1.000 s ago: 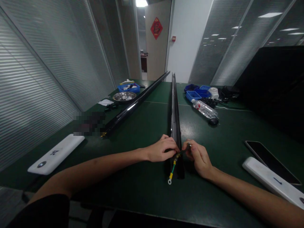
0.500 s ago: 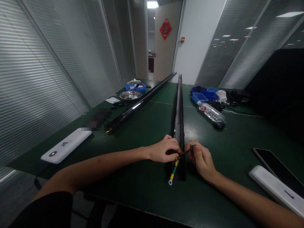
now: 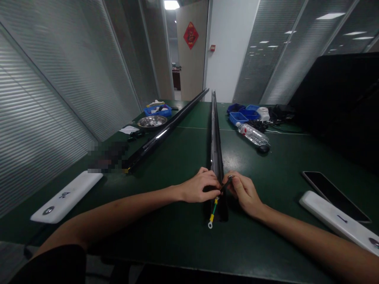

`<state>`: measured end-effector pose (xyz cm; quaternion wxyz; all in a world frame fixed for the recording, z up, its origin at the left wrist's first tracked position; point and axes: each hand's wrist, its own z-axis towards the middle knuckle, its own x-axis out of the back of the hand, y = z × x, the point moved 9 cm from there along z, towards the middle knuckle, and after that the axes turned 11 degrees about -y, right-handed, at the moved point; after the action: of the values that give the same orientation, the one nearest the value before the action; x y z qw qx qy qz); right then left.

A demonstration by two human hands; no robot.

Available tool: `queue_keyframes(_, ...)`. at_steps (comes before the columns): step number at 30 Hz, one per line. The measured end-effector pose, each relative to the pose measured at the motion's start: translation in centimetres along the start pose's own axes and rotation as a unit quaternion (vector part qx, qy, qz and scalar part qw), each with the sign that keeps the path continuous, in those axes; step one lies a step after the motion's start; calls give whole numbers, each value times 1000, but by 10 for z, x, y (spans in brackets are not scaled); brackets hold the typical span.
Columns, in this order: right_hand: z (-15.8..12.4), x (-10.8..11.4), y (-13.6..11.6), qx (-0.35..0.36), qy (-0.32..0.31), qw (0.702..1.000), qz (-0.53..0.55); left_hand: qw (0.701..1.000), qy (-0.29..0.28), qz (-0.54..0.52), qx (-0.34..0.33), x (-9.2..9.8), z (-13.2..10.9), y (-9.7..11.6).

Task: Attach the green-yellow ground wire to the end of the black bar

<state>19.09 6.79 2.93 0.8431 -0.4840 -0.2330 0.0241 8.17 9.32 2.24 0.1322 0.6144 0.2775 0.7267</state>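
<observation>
A long black rail (image 3: 215, 138) runs away from me down the middle of the green table (image 3: 177, 228). A short green-and-yellow wire (image 3: 213, 209) with a ring terminal hangs out of the rail's near end. My left hand (image 3: 198, 188) is curled against the left side of the rail near that end, fingertips pinched at the wire's top. My right hand (image 3: 244, 192) grips a small dark tool (image 3: 226, 183) whose tip meets the same spot on the rail. Both forearms rest on the table.
A second black rail (image 3: 166, 132) lies to the left. White flat devices sit at left (image 3: 66, 196) and right (image 3: 337, 221), a phone (image 3: 334, 195) beside the right one. Farther off are a water bottle (image 3: 252, 135), blue bins (image 3: 242, 114) and a metal bowl (image 3: 152, 121).
My hands stay at the rail's near end. The tool in my right hand has tilted slightly and its tip sits closer to my left fingertips. The view has shifted with my head.
</observation>
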Motion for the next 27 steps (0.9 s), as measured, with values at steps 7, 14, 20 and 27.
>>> queue_keyframes(7, 2, 0, -14, 56, -9, 998, -24, 1000, -3, -16, -4, 0, 0, 0)
queue_keyframes(14, 1, 0, -18, 65, -10, 998, -20, 1000, -17, -20, 0, -2, -1, -1)
queue_keyframes(20, -3, 3, -14, 57, 19, 998, -24, 1000, 4, -20, -5, 2, -1, 1)
queue_keyframes(27, -1, 1, -11, 57, 8, 998, -35, 1000, 5, -11, -4, 4, -2, 4)
